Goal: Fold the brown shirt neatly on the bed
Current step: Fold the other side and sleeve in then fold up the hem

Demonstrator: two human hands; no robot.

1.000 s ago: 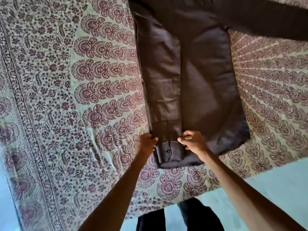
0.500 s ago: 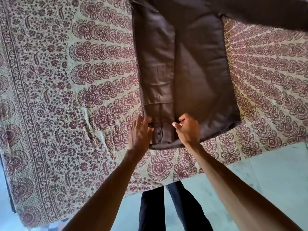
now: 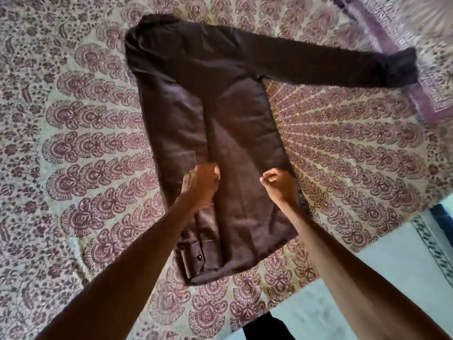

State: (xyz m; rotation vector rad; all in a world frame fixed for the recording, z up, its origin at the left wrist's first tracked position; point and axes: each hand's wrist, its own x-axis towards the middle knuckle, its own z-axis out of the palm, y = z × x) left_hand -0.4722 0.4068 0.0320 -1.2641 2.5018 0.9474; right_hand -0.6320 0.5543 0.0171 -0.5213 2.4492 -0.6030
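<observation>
Left grip lies flat, right grip is fisted.

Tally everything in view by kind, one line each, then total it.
shirt: 1
bedspread: 1
hands: 2, left hand and right hand
Total: 4

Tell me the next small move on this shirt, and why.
Probably reach the right hand to the outstretched sleeve and fold that side in. The shirt already has its other side folded over, with the cuff lying by the hem, while this sleeve lies flat across the bed, off to the right.
</observation>
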